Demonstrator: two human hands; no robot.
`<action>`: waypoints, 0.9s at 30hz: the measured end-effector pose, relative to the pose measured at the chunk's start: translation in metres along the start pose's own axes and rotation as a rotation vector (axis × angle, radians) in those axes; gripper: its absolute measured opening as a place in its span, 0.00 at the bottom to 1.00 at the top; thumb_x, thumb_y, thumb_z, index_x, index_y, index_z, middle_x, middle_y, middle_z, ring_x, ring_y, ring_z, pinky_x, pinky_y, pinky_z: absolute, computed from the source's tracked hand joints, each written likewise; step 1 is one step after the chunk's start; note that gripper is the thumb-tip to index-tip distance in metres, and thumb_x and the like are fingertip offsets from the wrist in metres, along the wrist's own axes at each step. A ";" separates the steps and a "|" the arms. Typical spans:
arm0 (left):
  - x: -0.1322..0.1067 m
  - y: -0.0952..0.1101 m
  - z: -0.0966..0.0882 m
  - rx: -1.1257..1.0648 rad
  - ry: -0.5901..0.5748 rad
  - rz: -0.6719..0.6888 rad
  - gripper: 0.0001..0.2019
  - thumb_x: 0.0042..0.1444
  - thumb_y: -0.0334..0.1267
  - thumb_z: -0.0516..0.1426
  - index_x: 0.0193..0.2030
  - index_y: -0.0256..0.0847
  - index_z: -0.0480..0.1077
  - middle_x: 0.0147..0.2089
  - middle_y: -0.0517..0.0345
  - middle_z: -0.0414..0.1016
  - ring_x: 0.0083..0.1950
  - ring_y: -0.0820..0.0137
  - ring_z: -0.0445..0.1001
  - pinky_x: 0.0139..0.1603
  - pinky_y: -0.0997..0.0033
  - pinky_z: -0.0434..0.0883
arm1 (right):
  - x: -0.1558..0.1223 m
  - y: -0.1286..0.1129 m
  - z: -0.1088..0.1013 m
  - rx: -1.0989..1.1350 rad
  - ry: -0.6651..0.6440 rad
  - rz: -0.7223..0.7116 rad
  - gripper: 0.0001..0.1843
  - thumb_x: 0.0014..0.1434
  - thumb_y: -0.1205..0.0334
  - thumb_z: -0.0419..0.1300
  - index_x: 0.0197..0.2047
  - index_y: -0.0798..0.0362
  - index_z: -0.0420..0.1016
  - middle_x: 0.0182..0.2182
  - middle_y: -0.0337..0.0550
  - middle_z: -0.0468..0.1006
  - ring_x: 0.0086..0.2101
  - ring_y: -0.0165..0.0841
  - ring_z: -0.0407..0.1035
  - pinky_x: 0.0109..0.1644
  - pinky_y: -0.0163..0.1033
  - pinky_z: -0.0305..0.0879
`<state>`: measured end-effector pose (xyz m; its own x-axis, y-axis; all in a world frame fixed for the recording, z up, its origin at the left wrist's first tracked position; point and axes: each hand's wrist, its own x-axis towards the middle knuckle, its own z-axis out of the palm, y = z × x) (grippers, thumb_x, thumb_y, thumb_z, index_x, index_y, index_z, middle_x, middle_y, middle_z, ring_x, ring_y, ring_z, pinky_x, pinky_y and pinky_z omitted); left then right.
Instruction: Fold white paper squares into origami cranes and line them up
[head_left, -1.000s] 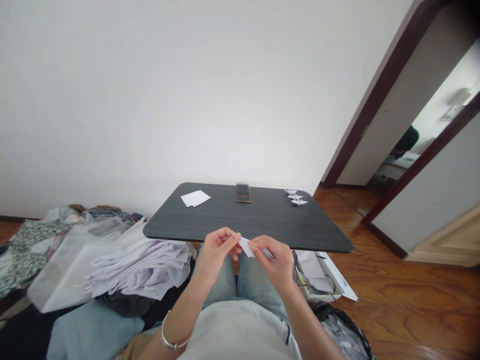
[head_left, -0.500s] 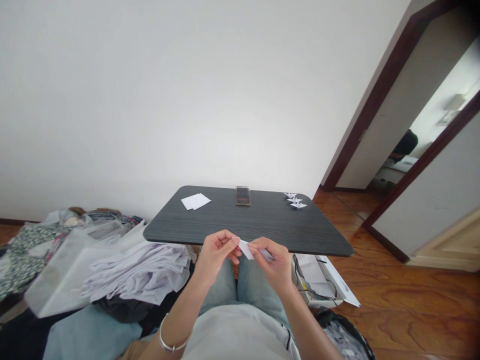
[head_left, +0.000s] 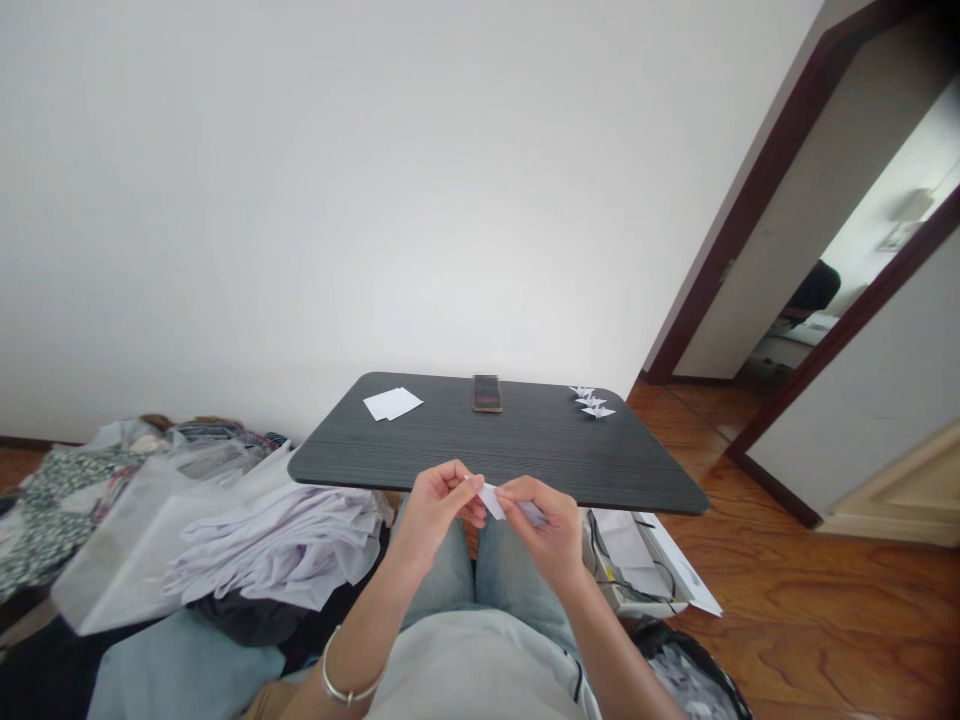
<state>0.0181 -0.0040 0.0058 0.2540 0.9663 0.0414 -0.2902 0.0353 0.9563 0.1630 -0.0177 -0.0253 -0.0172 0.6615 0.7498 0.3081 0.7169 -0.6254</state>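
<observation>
Between my two hands, just in front of the table's near edge, is a small folded piece of white paper (head_left: 491,499). My left hand (head_left: 448,503) pinches its left end between thumb and forefinger. On the other side my right hand (head_left: 541,517) grips it, with part of the paper showing under the fingers. Three folded paper cranes (head_left: 592,402) stand in a short row at the table's far right. Flat white paper squares (head_left: 393,403) overlap at the far left of the dark table (head_left: 450,440).
A phone (head_left: 487,393) lies at the table's back edge by the wall. Piled clothes (head_left: 285,545) are at the left. On the right, below the table, are a box with papers and cables (head_left: 634,560) and a black bag (head_left: 694,670) with paper scraps.
Both hands keep hold of the paper in nearly the same place. The left fingertips have shifted very slightly to the right along it.
</observation>
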 end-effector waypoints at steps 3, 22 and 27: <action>-0.001 0.001 0.000 0.025 0.002 0.015 0.16 0.42 0.45 0.64 0.21 0.36 0.65 0.18 0.60 0.71 0.18 0.77 0.68 0.21 0.78 0.68 | -0.001 0.001 0.000 0.003 0.000 0.002 0.06 0.54 0.69 0.57 0.29 0.52 0.74 0.24 0.40 0.78 0.25 0.32 0.72 0.28 0.33 0.66; 0.001 -0.002 -0.006 0.158 -0.076 0.100 0.14 0.48 0.45 0.60 0.23 0.36 0.67 0.20 0.60 0.71 0.21 0.75 0.70 0.23 0.76 0.69 | 0.003 -0.003 0.003 0.385 -0.074 0.530 0.10 0.52 0.57 0.62 0.25 0.54 0.73 0.20 0.36 0.70 0.22 0.28 0.65 0.24 0.32 0.70; 0.004 -0.005 -0.006 0.173 -0.091 0.055 0.15 0.44 0.46 0.63 0.22 0.35 0.66 0.17 0.62 0.69 0.18 0.77 0.66 0.20 0.78 0.66 | 0.003 -0.001 0.003 0.358 -0.108 0.537 0.11 0.52 0.56 0.61 0.25 0.55 0.72 0.21 0.37 0.70 0.22 0.28 0.64 0.25 0.32 0.69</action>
<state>0.0148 0.0013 -0.0005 0.3266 0.9383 0.1135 -0.1452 -0.0688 0.9870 0.1602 -0.0157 -0.0232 -0.0507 0.9531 0.2985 -0.0348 0.2971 -0.9542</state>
